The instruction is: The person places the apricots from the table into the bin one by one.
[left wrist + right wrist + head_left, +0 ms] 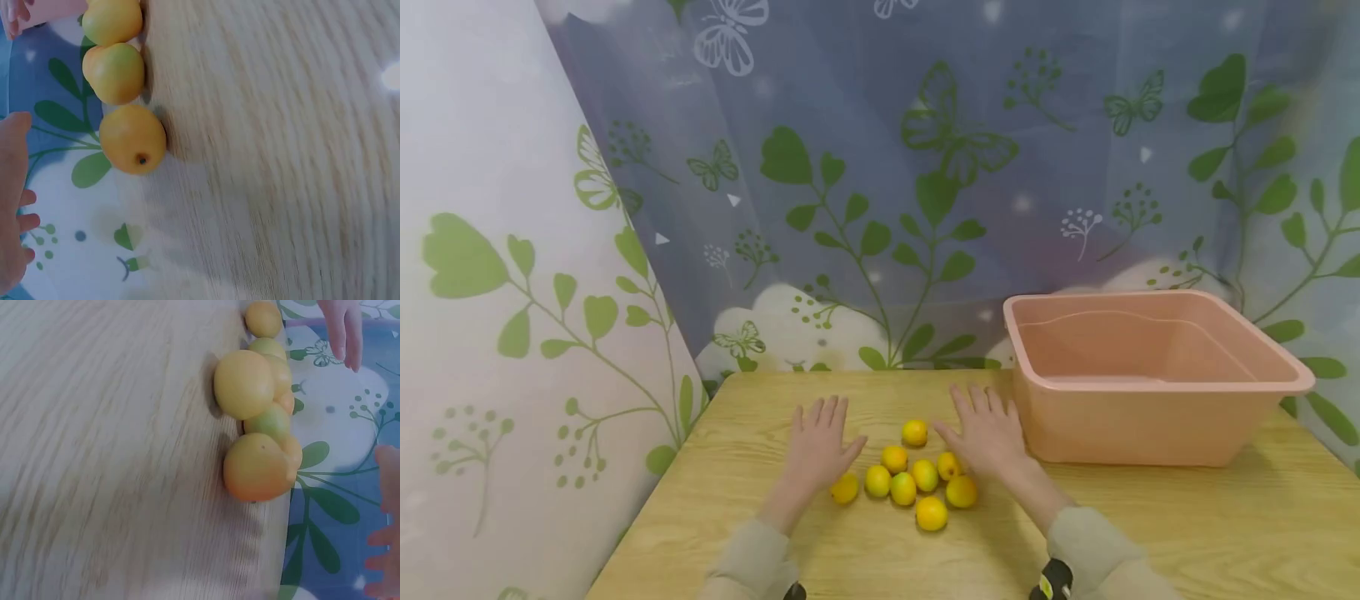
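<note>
Several small yellow-orange fruits, some tinged green, lie loosely grouped on the wooden table; their exact kind is hard to tell. My left hand (820, 446) is spread to the left of the group, nearest the leftmost fruit (845, 488). On the other side my right hand (988, 433) is spread too, close to a fruit (949, 466) at the group's right. Neither hand holds anything. In the left wrist view a fruit with a dark stem spot (132, 139) lies apart from the fingers (12, 162). The right wrist view shows a fruit (259, 467) apart from the right fingers (389, 487).
A large pink plastic tub (1135, 421) stands on the table (700, 517) at the right, just beyond my right hand. Behind the table hangs a blue and white cloth (865, 275) with leaves and butterflies; a similar white one (512, 333) is at the left.
</note>
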A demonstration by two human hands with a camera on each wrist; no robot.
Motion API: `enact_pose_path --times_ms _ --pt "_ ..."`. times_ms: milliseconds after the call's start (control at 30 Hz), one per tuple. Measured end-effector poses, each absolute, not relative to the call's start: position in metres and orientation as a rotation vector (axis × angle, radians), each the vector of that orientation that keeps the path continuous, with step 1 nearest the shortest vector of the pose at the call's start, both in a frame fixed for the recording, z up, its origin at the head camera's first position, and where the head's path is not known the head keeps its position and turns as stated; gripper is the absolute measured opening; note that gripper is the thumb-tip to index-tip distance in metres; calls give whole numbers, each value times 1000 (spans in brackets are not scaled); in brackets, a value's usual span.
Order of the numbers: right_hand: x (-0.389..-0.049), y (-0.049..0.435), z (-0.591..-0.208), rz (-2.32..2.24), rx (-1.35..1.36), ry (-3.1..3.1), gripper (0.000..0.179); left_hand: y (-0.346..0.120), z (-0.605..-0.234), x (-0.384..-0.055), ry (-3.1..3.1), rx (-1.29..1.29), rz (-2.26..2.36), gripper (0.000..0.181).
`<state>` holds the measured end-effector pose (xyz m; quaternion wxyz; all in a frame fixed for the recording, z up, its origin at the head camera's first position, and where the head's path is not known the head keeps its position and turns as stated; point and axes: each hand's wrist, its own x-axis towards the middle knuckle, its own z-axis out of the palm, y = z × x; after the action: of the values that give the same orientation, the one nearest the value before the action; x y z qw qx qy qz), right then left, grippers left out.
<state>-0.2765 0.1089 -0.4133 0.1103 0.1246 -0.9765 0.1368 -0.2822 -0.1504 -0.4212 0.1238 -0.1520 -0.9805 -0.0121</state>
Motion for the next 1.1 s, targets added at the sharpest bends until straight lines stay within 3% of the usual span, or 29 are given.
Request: enact_pose_path --times_ms 300,733,900,1100 --pt "-263 128 -406 255 569 -2723 56 -165 -422 -273 -2655 -611 138 43" --pt "-222 176 -400 65 728 -2578 52 -182 -436 -255 -2798 -793 264 58" --pt "-211 196 -397 51 781 -2417 49 -183 -443 -254 -2809 -862 283 56" --pt "-202 221 -396 17 782 -2276 71 -180 -453 -253 -2811 -890 256 51"
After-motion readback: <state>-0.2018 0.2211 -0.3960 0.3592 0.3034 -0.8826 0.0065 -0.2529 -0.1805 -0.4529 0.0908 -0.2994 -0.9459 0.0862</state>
